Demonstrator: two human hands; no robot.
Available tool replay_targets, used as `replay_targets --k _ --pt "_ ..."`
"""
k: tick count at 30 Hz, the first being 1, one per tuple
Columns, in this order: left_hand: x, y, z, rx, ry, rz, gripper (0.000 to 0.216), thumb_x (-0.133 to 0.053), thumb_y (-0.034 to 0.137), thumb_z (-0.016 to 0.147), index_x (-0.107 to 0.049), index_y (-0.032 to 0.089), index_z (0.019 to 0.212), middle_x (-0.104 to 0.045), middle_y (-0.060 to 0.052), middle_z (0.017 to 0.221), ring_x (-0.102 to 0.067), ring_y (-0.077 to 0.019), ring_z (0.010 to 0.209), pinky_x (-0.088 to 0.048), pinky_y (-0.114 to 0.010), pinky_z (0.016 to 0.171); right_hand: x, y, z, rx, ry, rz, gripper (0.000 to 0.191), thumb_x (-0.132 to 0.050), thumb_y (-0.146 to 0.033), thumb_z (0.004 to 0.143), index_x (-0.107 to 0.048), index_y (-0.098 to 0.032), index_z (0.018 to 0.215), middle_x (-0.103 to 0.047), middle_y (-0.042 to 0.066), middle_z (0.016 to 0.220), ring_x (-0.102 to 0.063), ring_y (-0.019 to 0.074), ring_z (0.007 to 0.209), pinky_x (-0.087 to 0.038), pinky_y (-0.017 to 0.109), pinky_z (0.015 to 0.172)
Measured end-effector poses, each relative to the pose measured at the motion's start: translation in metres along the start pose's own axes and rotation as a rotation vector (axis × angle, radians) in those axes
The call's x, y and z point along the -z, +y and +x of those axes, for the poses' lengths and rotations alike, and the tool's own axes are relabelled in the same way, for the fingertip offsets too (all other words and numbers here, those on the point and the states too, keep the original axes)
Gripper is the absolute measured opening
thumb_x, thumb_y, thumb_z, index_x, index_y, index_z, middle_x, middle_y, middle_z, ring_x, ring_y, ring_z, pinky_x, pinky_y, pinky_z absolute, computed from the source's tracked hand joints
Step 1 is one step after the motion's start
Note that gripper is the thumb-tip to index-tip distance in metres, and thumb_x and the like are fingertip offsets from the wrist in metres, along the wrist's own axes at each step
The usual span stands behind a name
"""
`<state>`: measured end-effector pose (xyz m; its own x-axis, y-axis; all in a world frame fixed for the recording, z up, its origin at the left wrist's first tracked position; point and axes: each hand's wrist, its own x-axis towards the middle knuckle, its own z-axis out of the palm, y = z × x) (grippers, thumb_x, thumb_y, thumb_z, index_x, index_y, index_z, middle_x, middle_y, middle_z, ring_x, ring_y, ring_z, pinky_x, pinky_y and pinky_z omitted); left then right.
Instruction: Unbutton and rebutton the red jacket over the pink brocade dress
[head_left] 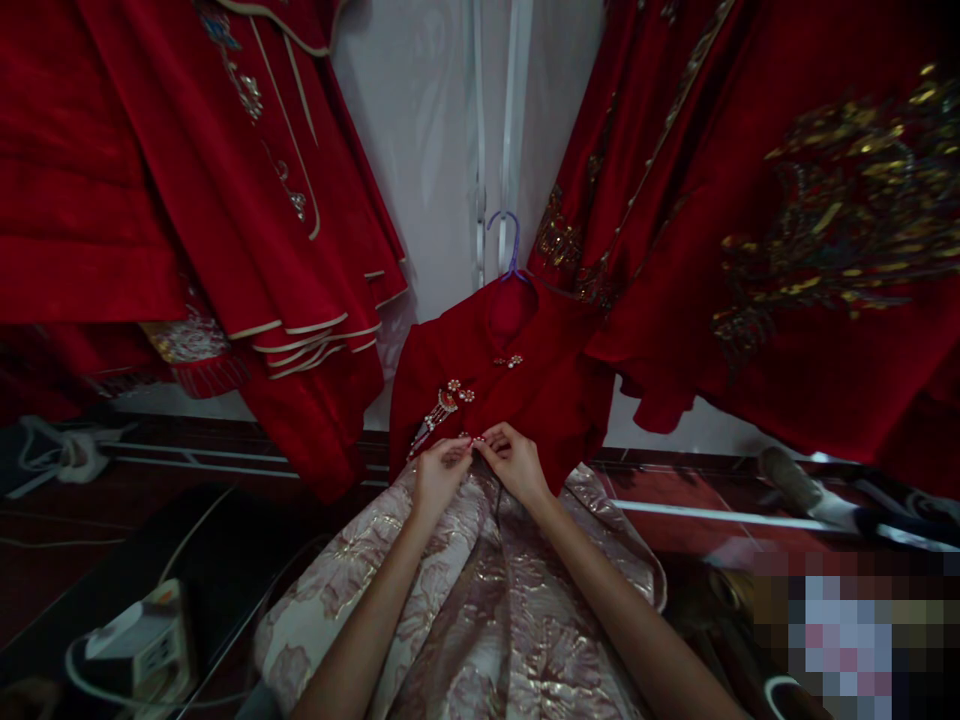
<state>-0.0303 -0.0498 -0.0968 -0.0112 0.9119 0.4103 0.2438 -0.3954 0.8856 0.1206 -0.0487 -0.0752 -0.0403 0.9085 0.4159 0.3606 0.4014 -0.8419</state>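
A red jacket [555, 400] on a purple hanger [514, 250] lies in front of me, its lower part over patterned fabric. My left hand [441, 478] and my right hand [513, 466] meet at the jacket's front. Thumbs and fingertips are pinched together on a small beaded fastening [478, 440], mostly covered by the fingers. Higher on the front sits a matching beaded clasp [509, 361]. Left of my hands, a jewelled tassel ornament [444, 402] hangs from the chest. Pale floral brocade [465, 590] spreads under both forearms.
Red embroidered garments hang at the left [225, 200] and at the right [810, 300], close around the jacket. A white power strip [154, 640] with cables rests on a black surface at lower left. A pale metal bar [720, 514] runs low along the right.
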Motion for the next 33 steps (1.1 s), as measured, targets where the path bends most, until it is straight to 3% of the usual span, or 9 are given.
replay_targets --k 7,10,13,15,20,23,27,33 --pt "0.017 -0.003 0.004 -0.125 -0.055 0.186 0.016 -0.059 0.021 0.076 -0.069 0.019 0.088 -0.067 -0.003 0.081 -0.056 -0.0105 0.064 -0.045 -0.023 0.062 0.002 0.007 -0.004 0.02 -0.065 -0.11 0.015 -0.056 -0.028 0.079 -0.057 -0.019 0.09 -0.061 0.002 0.082 -0.057 0.0109 0.064 -0.048 0.022 0.057" --pt "0.035 -0.008 0.003 -0.087 0.103 0.223 0.021 -0.057 0.019 0.075 -0.063 0.018 0.095 -0.063 -0.002 0.087 -0.051 -0.0079 0.06 -0.043 -0.021 0.06 0.021 0.013 -0.013 0.023 -0.115 -0.195 0.024 -0.058 -0.025 0.077 -0.056 -0.02 0.1 -0.06 0.002 0.088 -0.056 0.0098 0.062 -0.047 0.023 0.058" --pt "0.051 -0.015 0.001 -0.022 0.293 0.213 0.021 -0.056 0.019 0.075 -0.059 0.017 0.095 -0.06 -0.002 0.087 -0.051 -0.0082 0.06 -0.043 -0.021 0.058 0.048 0.023 -0.022 0.006 -0.092 -0.237 0.021 -0.054 -0.024 0.079 -0.056 -0.02 0.099 -0.06 0.003 0.087 -0.057 0.011 0.066 -0.048 0.025 0.064" --pt "0.055 -0.016 0.0 -0.007 0.327 0.234 0.017 -0.054 0.019 0.075 -0.059 0.017 0.091 -0.059 -0.002 0.085 -0.051 -0.009 0.06 -0.043 -0.021 0.058 0.061 0.028 -0.024 0.003 -0.083 -0.248 0.018 -0.052 -0.023 0.08 -0.057 -0.02 0.097 -0.061 0.003 0.086 -0.058 0.0122 0.069 -0.048 0.026 0.068" --pt "0.029 0.002 -0.001 -0.122 0.094 0.396 0.021 -0.055 0.014 0.075 -0.063 0.022 0.092 -0.054 -0.003 0.092 -0.053 -0.0142 0.078 -0.046 -0.028 0.073 0.061 0.027 -0.021 0.029 -0.126 -0.171 0.02 -0.051 -0.024 0.082 -0.059 -0.02 0.1 -0.062 0.004 0.095 -0.06 0.0145 0.081 -0.05 0.028 0.073" --pt "0.01 0.016 -0.006 -0.229 0.01 0.573 0.028 -0.057 0.012 0.073 -0.064 0.025 0.097 -0.05 -0.005 0.1 -0.049 -0.0206 0.097 -0.043 -0.037 0.086 0.048 0.021 -0.024 0.103 -0.243 -0.143 0.037 -0.056 -0.026 0.08 -0.054 -0.021 0.117 -0.058 0.008 0.114 -0.056 0.0188 0.104 -0.048 0.035 0.087" --pt "0.002 0.023 -0.007 -0.341 -0.054 0.769 0.031 -0.054 0.012 0.078 -0.059 0.026 0.105 -0.045 -0.007 0.107 -0.044 -0.0233 0.102 -0.041 -0.04 0.087 0.038 0.022 -0.031 0.176 -0.328 -0.124 0.059 -0.061 -0.026 0.079 -0.039 -0.02 0.133 -0.047 0.011 0.132 -0.044 0.0215 0.123 -0.034 0.043 0.105" --pt "0.007 0.02 0.006 -0.446 -0.17 0.884 0.017 -0.049 0.018 0.084 -0.057 0.022 0.098 -0.048 -0.007 0.1 -0.045 -0.0218 0.095 -0.042 -0.037 0.081 0.042 0.027 -0.03 0.144 -0.328 -0.077 0.054 -0.059 -0.028 0.081 -0.042 -0.02 0.131 -0.049 0.011 0.132 -0.045 0.0209 0.122 -0.035 0.043 0.105"
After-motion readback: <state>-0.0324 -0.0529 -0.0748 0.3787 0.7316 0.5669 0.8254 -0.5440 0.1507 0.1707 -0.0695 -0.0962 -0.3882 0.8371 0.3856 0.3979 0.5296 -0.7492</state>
